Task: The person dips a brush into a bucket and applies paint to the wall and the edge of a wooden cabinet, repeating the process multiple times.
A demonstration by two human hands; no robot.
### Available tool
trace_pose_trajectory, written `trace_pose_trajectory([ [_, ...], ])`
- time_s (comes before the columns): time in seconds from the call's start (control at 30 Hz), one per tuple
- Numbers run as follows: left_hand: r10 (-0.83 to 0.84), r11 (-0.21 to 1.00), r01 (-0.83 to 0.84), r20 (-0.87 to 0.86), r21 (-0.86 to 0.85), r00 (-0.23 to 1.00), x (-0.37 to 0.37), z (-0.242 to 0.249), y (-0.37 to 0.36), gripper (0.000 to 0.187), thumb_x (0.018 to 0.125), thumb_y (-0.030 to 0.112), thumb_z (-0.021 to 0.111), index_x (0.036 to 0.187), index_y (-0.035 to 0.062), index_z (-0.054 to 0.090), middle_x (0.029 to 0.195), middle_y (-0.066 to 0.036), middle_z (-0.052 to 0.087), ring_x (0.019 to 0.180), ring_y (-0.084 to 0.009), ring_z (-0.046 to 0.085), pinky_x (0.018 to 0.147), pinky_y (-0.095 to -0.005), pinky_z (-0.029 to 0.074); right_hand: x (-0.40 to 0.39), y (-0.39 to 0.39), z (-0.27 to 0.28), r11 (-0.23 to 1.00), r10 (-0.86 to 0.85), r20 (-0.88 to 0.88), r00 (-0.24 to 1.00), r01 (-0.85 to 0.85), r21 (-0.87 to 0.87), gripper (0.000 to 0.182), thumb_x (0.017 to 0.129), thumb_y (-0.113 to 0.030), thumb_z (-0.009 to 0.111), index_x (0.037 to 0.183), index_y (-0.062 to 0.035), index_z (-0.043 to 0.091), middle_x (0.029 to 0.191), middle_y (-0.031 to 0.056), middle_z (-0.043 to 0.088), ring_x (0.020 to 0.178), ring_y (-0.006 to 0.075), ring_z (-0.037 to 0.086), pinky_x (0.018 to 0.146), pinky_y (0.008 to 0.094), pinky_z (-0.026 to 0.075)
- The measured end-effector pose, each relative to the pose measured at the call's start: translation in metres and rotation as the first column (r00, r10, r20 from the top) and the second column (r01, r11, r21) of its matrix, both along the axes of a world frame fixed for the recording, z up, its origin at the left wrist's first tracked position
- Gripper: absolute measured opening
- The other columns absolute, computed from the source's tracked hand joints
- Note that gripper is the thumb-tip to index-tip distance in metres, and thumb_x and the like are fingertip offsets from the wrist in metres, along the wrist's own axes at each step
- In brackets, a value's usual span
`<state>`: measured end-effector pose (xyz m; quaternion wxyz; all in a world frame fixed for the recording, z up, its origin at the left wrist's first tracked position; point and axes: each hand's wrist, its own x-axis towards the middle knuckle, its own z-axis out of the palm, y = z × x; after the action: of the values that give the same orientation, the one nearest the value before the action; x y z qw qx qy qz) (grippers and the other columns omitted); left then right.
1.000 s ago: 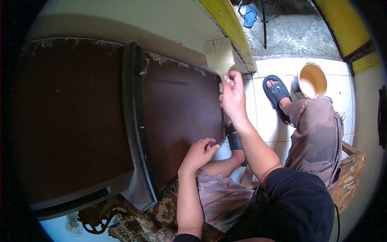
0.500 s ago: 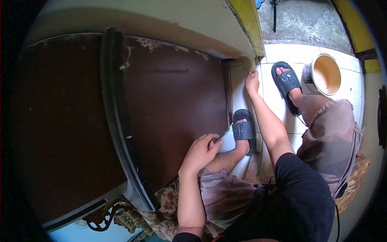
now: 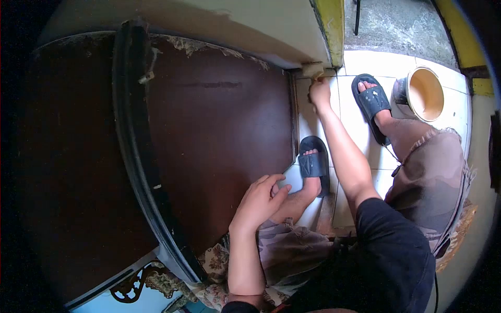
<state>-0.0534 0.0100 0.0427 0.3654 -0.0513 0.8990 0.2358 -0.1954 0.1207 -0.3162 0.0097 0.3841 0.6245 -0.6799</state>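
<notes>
My right hand (image 3: 320, 95) reaches out to the foot of the wall by the yellow door frame. Its fingers are closed around what looks like a paintbrush (image 3: 313, 70), tan and mostly hidden beyond the hand, pressed low against the wall. My left hand (image 3: 259, 201) is at the free edge of the dark brown door (image 3: 224, 130), above my left leg. Its fingers bend over the brown face with the thumb on the near side, seemingly gripping the edge. A bucket (image 3: 402, 94) with cream-tan liquid in it stands on the tiles beyond my right foot.
My feet, in dark slide sandals (image 3: 374, 101), are on the white tiled floor (image 3: 360, 154). A yellow door frame (image 3: 330, 31) borders rough concrete (image 3: 402, 31) outside. At the lower left are a carved wooden piece (image 3: 125, 292) and flowered fabric (image 3: 215, 259).
My right hand has moved slightly left and away from me along the wall's foot, carrying the paintbrush. The left hand stays at the door edge; the view has shifted a little.
</notes>
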Motion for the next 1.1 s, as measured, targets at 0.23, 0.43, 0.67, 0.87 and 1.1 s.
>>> trace_pose_trajectory([
  [0.23,-0.010,1.000,0.010,0.025,-0.028,1.000,-0.001,0.005,0.005,0.034,0.085,0.025,0.062,0.107,0.0004,0.062,0.080,-0.014,0.057,0.073,-0.0242,0.056,0.068,-0.0326,0.046,0.033,-0.034,0.148,0.991,-0.020,-0.223,0.975,-0.011,-0.135,0.022,0.094,-0.015,0.046,0.109,0.0001,0.048,0.099,0.0278,0.060,0.094,0.0431,0.059,0.079,0.0425,0.045],
  [0.43,-0.020,0.999,0.021,0.031,-0.029,0.999,0.000,0.011,0.011,0.034,0.085,0.025,0.062,0.108,0.0001,0.061,0.080,-0.014,0.057,0.071,-0.0245,0.056,0.068,-0.0331,0.046,0.017,-0.045,0.131,0.995,0.047,-0.367,0.929,-0.009,0.104,0.028,0.093,-0.018,0.048,0.115,-0.0018,0.046,0.102,0.0295,0.058,0.096,0.0499,0.053,0.080,0.0476,0.044],
  [0.67,-0.020,1.000,0.020,0.010,-0.013,1.000,0.006,0.010,0.011,0.036,0.085,0.027,0.063,0.109,0.0009,0.061,0.082,-0.015,0.058,0.071,-0.0248,0.056,0.066,-0.0336,0.047,0.029,-0.038,-0.037,0.972,0.040,-0.043,0.998,-0.029,0.233,0.032,0.090,-0.022,0.048,0.114,-0.0009,0.048,0.092,0.0268,0.061,0.083,0.0407,0.060,0.072,0.0462,0.046],
  [0.87,-0.030,0.999,0.029,0.028,0.017,0.999,0.006,0.007,0.008,0.037,0.084,0.028,0.063,0.110,0.0012,0.061,0.085,-0.016,0.060,0.072,-0.0249,0.058,0.066,-0.0339,0.047,0.009,-0.037,-0.087,0.979,0.121,0.060,0.991,-0.129,0.160,0.028,0.087,-0.015,0.051,0.109,0.0021,0.051,0.097,0.0276,0.061,0.092,0.0438,0.058,0.078,0.0468,0.046],
  [1.1,-0.030,0.999,0.031,0.038,-0.025,0.999,0.004,0.013,0.016,0.039,0.085,0.028,0.063,0.109,-0.0010,0.060,0.084,-0.016,0.060,0.072,-0.0251,0.058,0.067,-0.0341,0.047,0.005,-0.044,0.059,0.998,0.055,-0.071,0.996,-0.054,0.013,0.030,0.092,-0.018,0.050,0.116,-0.0002,0.050,0.102,0.0249,0.062,0.098,0.0384,0.060,0.082,0.0405,0.046],
])
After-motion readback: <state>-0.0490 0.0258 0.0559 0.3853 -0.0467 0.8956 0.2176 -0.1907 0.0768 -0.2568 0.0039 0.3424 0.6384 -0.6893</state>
